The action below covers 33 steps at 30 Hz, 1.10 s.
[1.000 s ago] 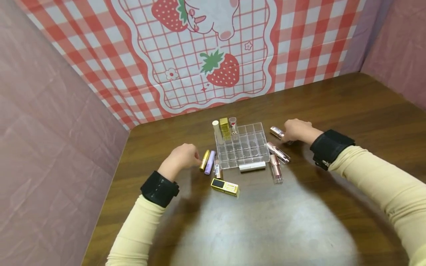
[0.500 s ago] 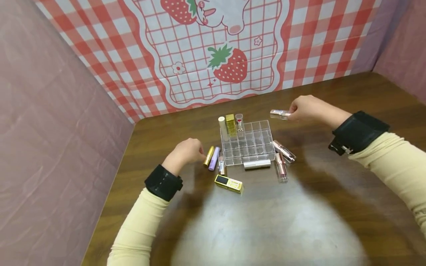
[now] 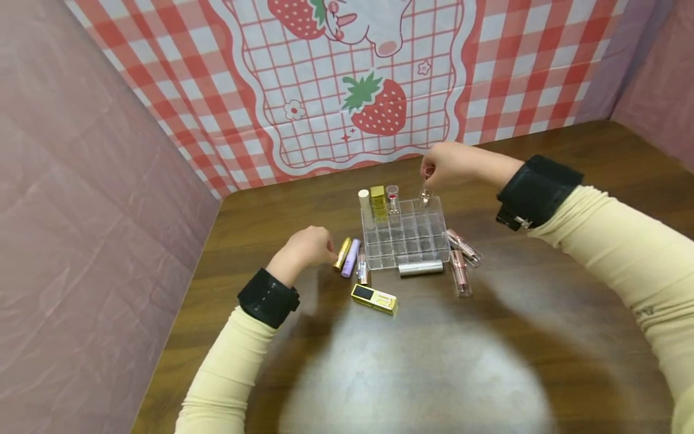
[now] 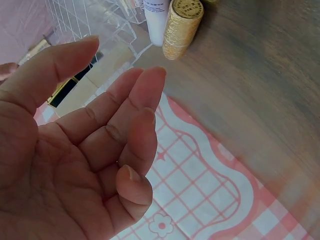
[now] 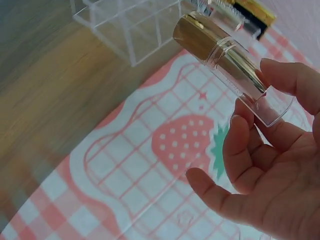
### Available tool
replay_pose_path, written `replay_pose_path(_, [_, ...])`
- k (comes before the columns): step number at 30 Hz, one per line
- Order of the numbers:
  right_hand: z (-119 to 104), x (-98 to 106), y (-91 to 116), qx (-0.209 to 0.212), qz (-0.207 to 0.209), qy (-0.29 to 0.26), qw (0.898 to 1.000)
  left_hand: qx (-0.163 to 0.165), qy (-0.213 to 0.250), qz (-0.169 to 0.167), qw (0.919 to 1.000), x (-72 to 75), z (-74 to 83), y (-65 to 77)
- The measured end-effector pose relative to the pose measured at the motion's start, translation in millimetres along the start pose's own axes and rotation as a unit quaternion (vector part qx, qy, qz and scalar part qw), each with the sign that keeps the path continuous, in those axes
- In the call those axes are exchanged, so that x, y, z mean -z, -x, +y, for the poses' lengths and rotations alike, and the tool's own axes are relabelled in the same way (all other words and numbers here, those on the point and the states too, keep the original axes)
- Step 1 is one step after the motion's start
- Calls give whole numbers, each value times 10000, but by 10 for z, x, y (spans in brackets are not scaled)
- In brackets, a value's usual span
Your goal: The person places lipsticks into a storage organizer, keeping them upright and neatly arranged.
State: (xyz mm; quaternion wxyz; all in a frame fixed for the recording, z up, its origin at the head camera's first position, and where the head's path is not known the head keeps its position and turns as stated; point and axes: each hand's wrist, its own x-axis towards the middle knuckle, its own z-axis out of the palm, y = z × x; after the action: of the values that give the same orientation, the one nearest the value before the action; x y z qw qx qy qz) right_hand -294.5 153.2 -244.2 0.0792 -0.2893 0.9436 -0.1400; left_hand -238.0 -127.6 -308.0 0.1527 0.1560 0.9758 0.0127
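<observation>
My right hand (image 3: 451,164) pinches a lipstick (image 5: 227,55) by its clear cap between thumb and fingers. Its shiny rose-gold base points down over the back right compartments of a clear acrylic organizer (image 3: 406,240). My left hand (image 3: 305,248) stays low at the left, fingers loosely bent and holding nothing. Just beyond those fingertips, in the left wrist view, lies a gold textured tube (image 4: 182,27), beside a lilac tube (image 3: 351,258). Standing in the organizer's back row are a white tube (image 3: 365,204), a gold box-shaped lipstick (image 3: 378,202) and a clear-capped lipstick (image 3: 393,199).
A silver tube (image 3: 420,268) lies along the organizer's front edge. Two rose-gold lipsticks, one angled (image 3: 463,247) and one nearer (image 3: 460,274), rest at its right. To the front left are another clear-capped lipstick (image 3: 363,268) and a yellow box (image 3: 374,298). A checkered cloth (image 3: 493,78) hangs behind.
My right hand picked the lipstick up from the table right of the organizer, lifted it, turned it upright and brought it left over the back row. The left hand stayed by the gold tube.
</observation>
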Motion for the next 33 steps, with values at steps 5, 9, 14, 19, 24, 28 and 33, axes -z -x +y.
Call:
replay_pose_path(5, [-135, -128, -194, 277, -228, 71, 9993, 54, 15, -53, 10000, -35, -30, 32])
replay_pose_path(9, [-184, -211, -282, 336, -273, 165, 9989, 77, 18, -49, 10000, -60, -73, 59])
replay_pose_path(14, [-218, -258, -351, 363, -232, 184, 9989, 99, 31, 35, 9999, -83, -124, 76])
replay_pose_path(19, [-234, -312, -397, 299, -364, 231, 9986, 154, 104, -15, 9998, -92, -147, 76])
replay_pose_path(24, [-225, -369, -421, 341, -460, 280, 9980, 144, 72, 18, 9999, -86, -154, 49])
replay_pose_path(28, [-227, -366, -409, 338, -359, 333, 9982, 60, 8, 72, 10000, -100, -154, -21])
replay_pose_path(33, [-217, -394, -419, 203, -347, 404, 9984, 116, 7, 172, 9998, -170, -146, -149])
